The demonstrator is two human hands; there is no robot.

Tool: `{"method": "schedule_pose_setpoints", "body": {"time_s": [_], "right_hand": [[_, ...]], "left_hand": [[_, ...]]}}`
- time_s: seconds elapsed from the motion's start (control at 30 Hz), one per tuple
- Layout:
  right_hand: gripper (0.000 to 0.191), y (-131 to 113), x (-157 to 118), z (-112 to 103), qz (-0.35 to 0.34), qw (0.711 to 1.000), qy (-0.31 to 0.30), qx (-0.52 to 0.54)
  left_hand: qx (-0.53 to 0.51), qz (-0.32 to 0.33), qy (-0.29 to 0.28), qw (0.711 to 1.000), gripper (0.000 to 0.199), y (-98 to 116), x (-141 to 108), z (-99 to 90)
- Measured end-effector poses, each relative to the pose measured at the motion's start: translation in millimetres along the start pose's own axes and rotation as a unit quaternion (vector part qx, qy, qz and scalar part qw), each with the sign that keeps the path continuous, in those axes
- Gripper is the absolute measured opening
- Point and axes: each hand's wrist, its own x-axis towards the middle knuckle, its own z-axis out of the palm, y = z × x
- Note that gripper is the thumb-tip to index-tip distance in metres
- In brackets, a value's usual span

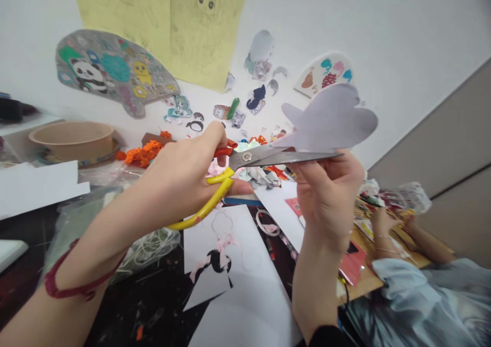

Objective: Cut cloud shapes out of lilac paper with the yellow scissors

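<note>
My left hand (184,168) is closed round the yellow and red handles of a pair of scissors (274,157). The blades point to the right and are slightly parted. My right hand (330,196) pinches a pale cloud-shaped paper cutout (330,116) by its lower edge. The upper blade lies along the bottom of this paper, close to my right fingers. Part of the paper's lower edge is hidden by the blades and fingers. Below both hands, white sheets (245,265) lie on the dark table (149,296), one bearing a pencilled outline and pink scraps.
At the left are a tan round container (72,132), orange flowers (143,155) and a clear bag with cords (149,250). Painted fan shapes (115,70) and yellow drawings (207,35) hang on the wall. Another person's hands (385,229) work at the right.
</note>
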Motion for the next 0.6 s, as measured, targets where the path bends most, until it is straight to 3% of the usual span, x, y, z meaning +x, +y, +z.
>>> {"method": "schedule_pose_setpoints", "body": {"time_s": [0.6], "right_hand": [[0.008,-2.7,-1.7,-1.8,0.011,0.999,-0.022,0.031]], "left_hand": [[-0.023,0.0,0.004,1.0,0.06,2.1,3.1,0.4]]}}
